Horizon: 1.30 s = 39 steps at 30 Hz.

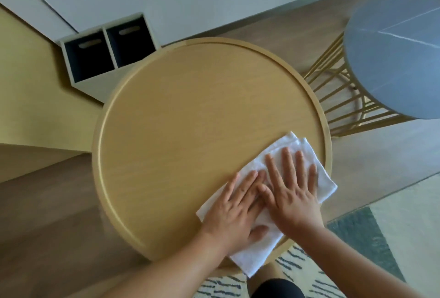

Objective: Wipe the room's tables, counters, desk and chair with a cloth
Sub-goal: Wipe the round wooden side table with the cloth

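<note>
A round light-wood table (181,116) with a raised rim fills the middle of the view. A folded white cloth (300,150) lies on its near right part and hangs a little over the rim. My left hand (235,209) lies flat on the cloth with fingers spread. My right hand (290,185) presses flat on the cloth just beside it, the two hands touching at the fingers. Both palms cover the cloth's middle.
A second round table (395,54) with a grey marbled top and gold wire legs stands at the right. A low white shelf (104,52) with two dark bins sits by the wall at the back left. A patterned rug (371,245) covers the floor at the near right.
</note>
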Tool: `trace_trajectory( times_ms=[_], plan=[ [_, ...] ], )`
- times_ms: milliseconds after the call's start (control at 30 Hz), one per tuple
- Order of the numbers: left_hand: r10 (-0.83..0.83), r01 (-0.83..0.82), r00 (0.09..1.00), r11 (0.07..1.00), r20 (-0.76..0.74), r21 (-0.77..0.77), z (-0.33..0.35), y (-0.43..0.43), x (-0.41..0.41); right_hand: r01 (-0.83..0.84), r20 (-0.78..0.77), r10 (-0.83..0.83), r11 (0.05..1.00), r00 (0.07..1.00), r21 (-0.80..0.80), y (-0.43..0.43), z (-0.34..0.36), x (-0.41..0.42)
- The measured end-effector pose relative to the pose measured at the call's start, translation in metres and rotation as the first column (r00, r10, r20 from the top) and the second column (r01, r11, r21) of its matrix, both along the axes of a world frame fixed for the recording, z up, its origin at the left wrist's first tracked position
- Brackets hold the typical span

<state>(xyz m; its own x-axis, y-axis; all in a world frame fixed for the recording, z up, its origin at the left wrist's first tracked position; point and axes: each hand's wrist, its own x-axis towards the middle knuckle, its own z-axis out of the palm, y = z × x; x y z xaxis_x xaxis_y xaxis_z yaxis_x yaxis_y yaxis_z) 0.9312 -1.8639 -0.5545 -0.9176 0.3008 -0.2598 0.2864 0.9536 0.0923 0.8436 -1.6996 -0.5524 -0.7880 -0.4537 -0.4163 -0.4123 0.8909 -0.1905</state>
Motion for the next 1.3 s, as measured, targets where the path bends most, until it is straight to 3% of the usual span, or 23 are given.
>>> trace_trajectory(
  times_ms=[100, 233, 467, 733, 1000, 1300],
  plan=[
    [-0.039, 0.039, 0.999, 0.999, 0.000, 0.028, 0.002, -0.025, 0.046, 0.005, -0.006, -0.005, 0.999, 1.000, -0.051, -0.017, 0.006, 0.051],
    [-0.034, 0.034, 0.999, 0.999, 0.003, -0.007, 0.006, -0.075, 0.086, -0.120, -0.022, 0.119, 0.992, 0.993, -0.043, -0.059, 0.010, 0.082],
    [0.177, -0.178, 0.984, 0.983, -0.019, -0.051, 0.006, -0.157, 0.109, -0.387, -0.027, 0.387, 0.915, 0.922, -0.110, -0.168, 0.006, 0.063],
    [0.433, -0.433, 0.901, 0.897, -0.019, -0.086, 0.001, -0.223, 0.067, -0.573, -0.111, 0.564, 0.816, 0.818, -0.082, -0.277, -0.006, -0.007],
    [0.528, -0.530, 0.848, 0.847, -0.035, -0.052, -0.002, -0.263, -0.025, -0.557, -0.161, 0.541, 0.827, 0.825, -0.078, -0.337, -0.018, -0.100],
    [0.372, -0.370, 0.928, 0.927, 0.015, -0.056, -0.007, -0.229, -0.147, -0.345, -0.141, 0.334, 0.937, 0.932, -0.061, -0.269, -0.018, -0.197]
  ],
)
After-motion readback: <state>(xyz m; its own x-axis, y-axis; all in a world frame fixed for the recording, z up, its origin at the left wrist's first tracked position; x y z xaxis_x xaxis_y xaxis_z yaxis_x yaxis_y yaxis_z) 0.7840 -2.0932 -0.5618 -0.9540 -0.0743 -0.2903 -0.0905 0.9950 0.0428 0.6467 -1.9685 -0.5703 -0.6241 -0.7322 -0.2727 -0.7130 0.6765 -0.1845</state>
